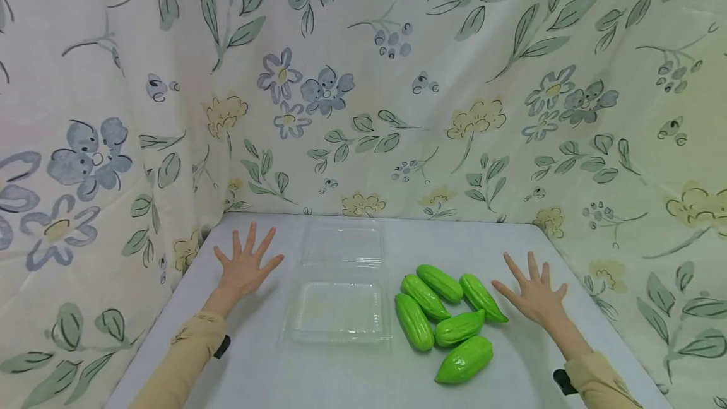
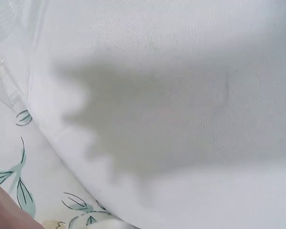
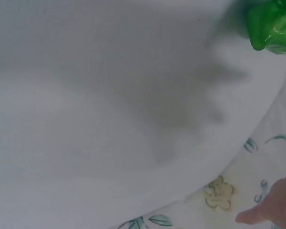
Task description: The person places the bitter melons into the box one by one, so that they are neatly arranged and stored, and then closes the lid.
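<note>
In the head view my left hand [image 1: 243,268] is spread over the left part of the white table, fingers apart and holding nothing. To its right lies a clear plastic clamshell box [image 1: 341,338] with its lid [image 1: 342,245] folded back. Several glossy green ridged vegetables, perhaps bitter melons [image 1: 414,322], lie in a loose group right of the box. My right hand [image 1: 536,295], also spread with nothing in it, is just right of that group. A green vegetable [image 3: 272,28] shows at the top right of the right wrist view, near part of the right hand [image 3: 276,202].
The white table [image 1: 244,371] ends at a far edge in front of a floral curtain [image 1: 363,81], which also hangs along both sides. Shadows of the hands fall on the tabletop in both wrist views.
</note>
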Action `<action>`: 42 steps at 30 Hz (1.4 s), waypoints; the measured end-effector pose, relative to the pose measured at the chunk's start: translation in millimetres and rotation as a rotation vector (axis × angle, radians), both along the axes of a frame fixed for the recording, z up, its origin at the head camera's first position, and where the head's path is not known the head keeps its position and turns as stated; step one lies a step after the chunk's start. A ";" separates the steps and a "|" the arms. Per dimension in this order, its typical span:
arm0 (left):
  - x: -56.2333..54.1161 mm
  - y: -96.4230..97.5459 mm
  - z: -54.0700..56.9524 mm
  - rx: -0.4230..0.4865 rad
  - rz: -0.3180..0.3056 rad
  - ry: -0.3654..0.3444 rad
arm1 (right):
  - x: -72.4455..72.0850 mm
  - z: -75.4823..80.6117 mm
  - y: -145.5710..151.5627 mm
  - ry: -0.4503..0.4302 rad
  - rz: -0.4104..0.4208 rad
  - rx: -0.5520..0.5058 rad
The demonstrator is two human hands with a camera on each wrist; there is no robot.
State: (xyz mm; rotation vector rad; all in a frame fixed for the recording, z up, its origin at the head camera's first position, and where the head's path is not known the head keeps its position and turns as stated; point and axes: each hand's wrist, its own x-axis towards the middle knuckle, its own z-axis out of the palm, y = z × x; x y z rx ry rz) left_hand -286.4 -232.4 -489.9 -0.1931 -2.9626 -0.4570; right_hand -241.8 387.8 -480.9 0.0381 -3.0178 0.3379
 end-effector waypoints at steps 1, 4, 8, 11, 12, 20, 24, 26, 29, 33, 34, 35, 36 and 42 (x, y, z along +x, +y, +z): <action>0.1 1.1 0.5 0.005 -0.002 -0.001 | 0.3 0.1 -1.0 -0.003 0.002 -0.010; 0.3 4.6 0.9 0.015 -0.008 -0.002 | 0.6 0.9 -3.8 -0.019 0.001 -0.035; 0.5 10.3 1.0 0.045 -0.015 -0.003 | 0.3 2.4 -7.9 -0.048 -0.004 -0.066; 0.7 15.4 1.5 0.076 -0.024 -0.016 | 0.0 3.1 -11.7 -0.069 -0.003 -0.094; 0.8 17.4 1.7 0.085 -0.028 -0.022 | -0.1 3.2 -13.1 -0.075 -0.001 -0.104; 4.2 34.3 4.7 0.199 -0.069 -0.074 | 0.4 3.1 -25.4 -0.129 0.049 -0.200; 5.6 40.6 4.4 0.262 -0.087 -0.100 | 2.0 1.7 -29.2 -0.175 0.086 -0.251; 5.8 43.2 3.6 0.296 -0.099 -0.111 | 2.2 0.7 -30.4 -0.183 0.103 -0.281; 5.9 47.2 2.6 0.337 -0.115 -0.135 | 0.7 -1.5 -31.7 -0.163 0.134 -0.319; 7.2 52.6 2.5 0.391 -0.142 -0.184 | -2.0 -3.4 -34.1 -0.132 0.185 -0.379; 7.8 53.8 2.7 0.407 -0.150 -0.199 | -2.5 -3.7 -34.9 -0.128 0.195 -0.390; 8.3 54.9 2.8 0.424 -0.161 -0.216 | -2.9 -3.7 -35.8 -0.127 0.203 -0.396; 8.6 55.9 2.4 0.441 -0.171 -0.233 | -3.0 -3.6 -36.9 -0.127 0.210 -0.402; 9.3 60.0 -5.8 0.528 -0.228 -0.296 | -6.7 -4.7 -41.5 -0.163 0.195 -0.402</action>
